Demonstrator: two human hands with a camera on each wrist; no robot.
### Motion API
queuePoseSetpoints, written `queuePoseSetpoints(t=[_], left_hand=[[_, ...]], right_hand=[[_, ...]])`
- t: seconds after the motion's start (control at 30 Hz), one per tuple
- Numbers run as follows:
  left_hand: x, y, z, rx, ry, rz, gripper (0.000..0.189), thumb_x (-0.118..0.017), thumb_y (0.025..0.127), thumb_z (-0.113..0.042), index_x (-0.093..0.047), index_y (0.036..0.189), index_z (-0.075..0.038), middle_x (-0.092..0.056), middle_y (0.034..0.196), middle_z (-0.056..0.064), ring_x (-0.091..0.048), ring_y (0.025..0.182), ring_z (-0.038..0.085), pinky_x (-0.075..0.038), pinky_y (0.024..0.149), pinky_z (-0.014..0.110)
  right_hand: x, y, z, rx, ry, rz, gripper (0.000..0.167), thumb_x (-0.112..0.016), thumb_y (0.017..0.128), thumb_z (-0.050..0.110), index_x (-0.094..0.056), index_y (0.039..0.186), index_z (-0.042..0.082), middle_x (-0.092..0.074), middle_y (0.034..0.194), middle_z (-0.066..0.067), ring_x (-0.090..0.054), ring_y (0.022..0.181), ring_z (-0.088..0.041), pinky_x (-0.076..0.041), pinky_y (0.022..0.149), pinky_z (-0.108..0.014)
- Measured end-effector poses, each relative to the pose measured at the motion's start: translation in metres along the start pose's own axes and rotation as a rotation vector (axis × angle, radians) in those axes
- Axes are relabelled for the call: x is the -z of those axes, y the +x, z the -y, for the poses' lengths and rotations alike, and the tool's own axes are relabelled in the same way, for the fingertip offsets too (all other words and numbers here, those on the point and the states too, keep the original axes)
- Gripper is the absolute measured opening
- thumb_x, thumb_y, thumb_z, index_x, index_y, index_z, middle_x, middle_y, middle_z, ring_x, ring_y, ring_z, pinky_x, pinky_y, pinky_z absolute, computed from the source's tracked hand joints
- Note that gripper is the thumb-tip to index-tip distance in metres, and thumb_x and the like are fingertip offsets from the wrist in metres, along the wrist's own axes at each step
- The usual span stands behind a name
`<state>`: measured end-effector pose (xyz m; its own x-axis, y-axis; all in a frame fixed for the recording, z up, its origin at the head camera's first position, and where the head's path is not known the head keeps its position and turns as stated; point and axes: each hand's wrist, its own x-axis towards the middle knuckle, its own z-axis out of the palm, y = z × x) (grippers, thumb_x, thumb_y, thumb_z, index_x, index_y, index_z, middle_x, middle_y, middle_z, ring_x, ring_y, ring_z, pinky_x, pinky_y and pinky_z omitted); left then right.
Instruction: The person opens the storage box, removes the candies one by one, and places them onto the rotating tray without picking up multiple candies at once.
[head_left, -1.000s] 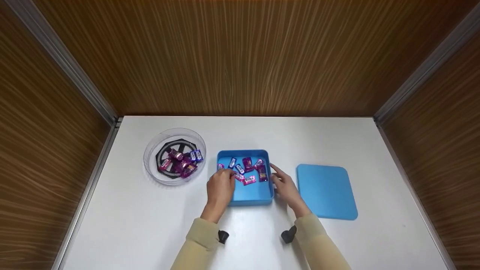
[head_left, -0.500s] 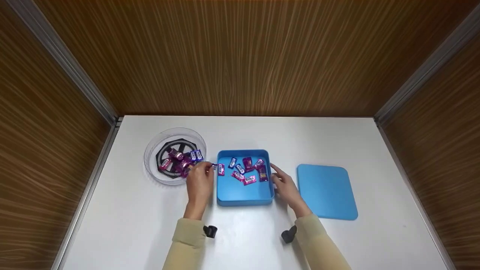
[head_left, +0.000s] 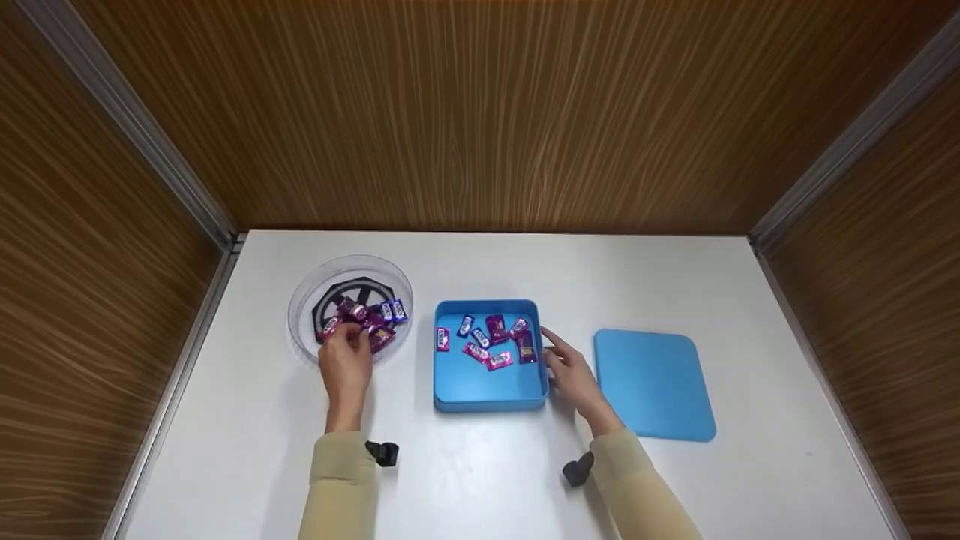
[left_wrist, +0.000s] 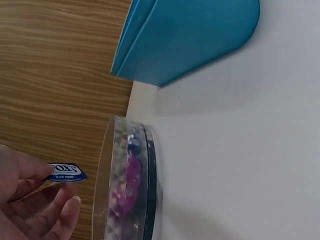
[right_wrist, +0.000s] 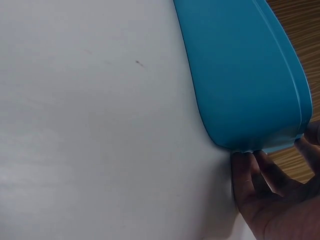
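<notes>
My left hand (head_left: 346, 367) is over the near rim of the round clear dish (head_left: 304, 346). Its thumb and fingers pinch a blue-wrapped candy (left_wrist: 66, 172), seen best in the left wrist view, above the dish's rim. Inside the dish lie several purple, pink and blue candies (head_left: 382, 337), partly hidden behind the hand. In the middle stands a square blue box (head_left: 491, 386) without its lid, several pink, blue and purple candies (head_left: 480, 339) spread on its floor. Against the box's right wall rest the fairly straight fingertips of my right hand (head_left: 574, 379).
To the right of the box a flat blue lid (head_left: 654, 384) lies on the white table (head_left: 480, 480). Wood-patterned panels (head_left: 480, 120) rise at the back and both sides of the table.
My left hand has travelled left from inside the blue box to the clear dish, with the blue candy pinched in its fingers. The right hand keeps its place at the box.
</notes>
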<state>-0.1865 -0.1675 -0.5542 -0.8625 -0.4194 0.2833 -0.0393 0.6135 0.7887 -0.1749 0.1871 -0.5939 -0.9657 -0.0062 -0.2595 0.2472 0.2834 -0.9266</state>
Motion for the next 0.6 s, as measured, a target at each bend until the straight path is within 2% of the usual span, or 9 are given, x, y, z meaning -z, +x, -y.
queuePoseSetpoints(t=[0.13, 0.23, 0.6], left_hand=[[0.004, 0.009, 0.013, 0.082, -0.02, 0.036, 0.013, -0.063, 0.089, 0.001, -0.066, 0.098, 0.009, -0.069, 0.087, 0.022, -0.067, 0.078, 0.036, -0.051, 0.075, 0.048], [0.006, 0.016, 0.02, 0.124, -0.001, 0.058, 0.017, -0.06, 0.091, -0.001, -0.065, 0.105, 0.009, -0.068, 0.091, 0.023, -0.066, 0.082, 0.036, -0.05, 0.076, 0.048], [0.007, 0.032, 0.034, 0.125, 0.116, 0.108, 0.024, -0.059, 0.094, -0.005, -0.066, 0.112, 0.009, -0.068, 0.096, 0.025, -0.064, 0.089, 0.041, -0.047, 0.078, 0.054]], right_hand=[[0.0, -0.001, 0.001, 0.009, 0.02, 0.006, 0.047, -0.047, 0.104, 0.019, -0.042, 0.15, 0.023, -0.057, 0.131, -0.018, -0.056, 0.117, -0.033, -0.052, 0.088, -0.049], [0.0, -0.002, 0.002, 0.012, 0.025, 0.011, 0.047, -0.047, 0.104, 0.019, -0.042, 0.151, 0.022, -0.057, 0.131, -0.018, -0.057, 0.117, -0.033, -0.052, 0.088, -0.05], [0.0, -0.002, 0.002, 0.008, 0.023, 0.009, 0.048, -0.046, 0.104, 0.018, -0.041, 0.151, 0.022, -0.057, 0.13, -0.018, -0.057, 0.117, -0.034, -0.053, 0.087, -0.049]])
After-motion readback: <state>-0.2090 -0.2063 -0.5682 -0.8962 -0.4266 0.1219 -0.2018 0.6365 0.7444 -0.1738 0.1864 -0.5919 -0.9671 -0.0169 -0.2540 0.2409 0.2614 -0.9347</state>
